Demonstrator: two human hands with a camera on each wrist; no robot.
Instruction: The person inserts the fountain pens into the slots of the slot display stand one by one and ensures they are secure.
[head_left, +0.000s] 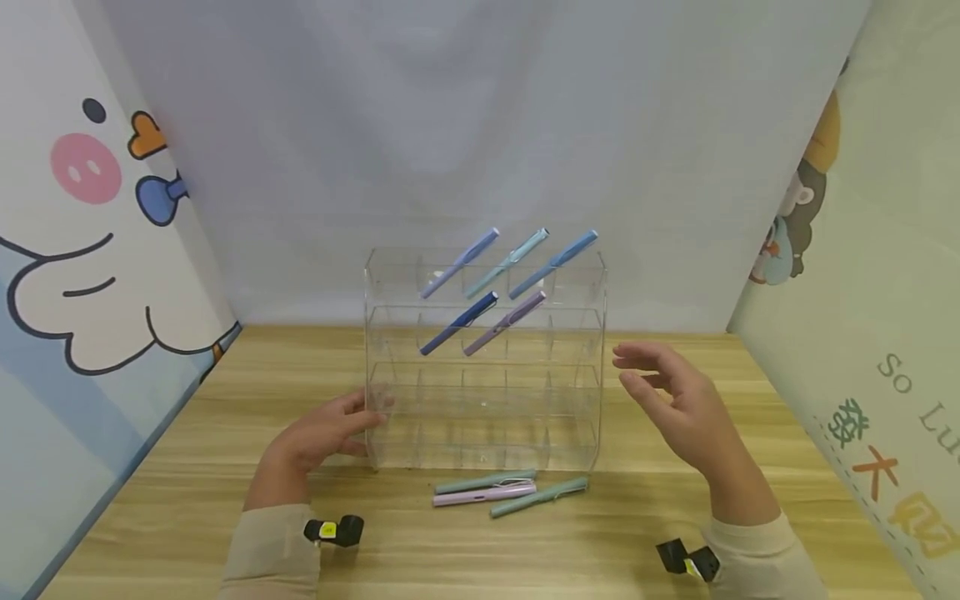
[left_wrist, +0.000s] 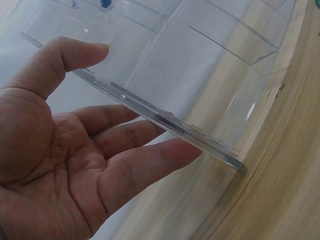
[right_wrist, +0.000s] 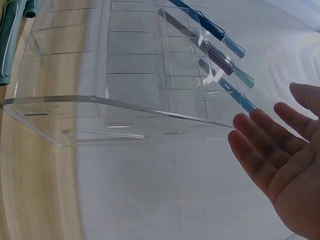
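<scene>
A clear acrylic pen rack (head_left: pixel 483 400) with stepped, divided tiers stands upright on the table. At its left side my left hand (head_left: pixel 330 429) holds the side panel, thumb over the edge and fingers against the outer face (left_wrist: pixel 145 145). To the right of the rack my right hand (head_left: pixel 678 404) hovers apart from it, fingers loosely bent and holding nothing. The top tier carries a periwinkle pen (head_left: pixel 460 263), a pale aqua pen (head_left: pixel 508 263) and a blue pen (head_left: pixel 553 265), all leaning. Below them lean a dark blue pen (head_left: pixel 458 323) and a mauve pen (head_left: pixel 505 323).
In front of the rack lie a green pen (head_left: pixel 480 482), a pink pen (head_left: pixel 480 496) and another green pen (head_left: pixel 540 497). The wooden table (head_left: pixel 420 558) reaches a pale curtain (head_left: pixel 480 125) behind. Printed panels stand at left and right.
</scene>
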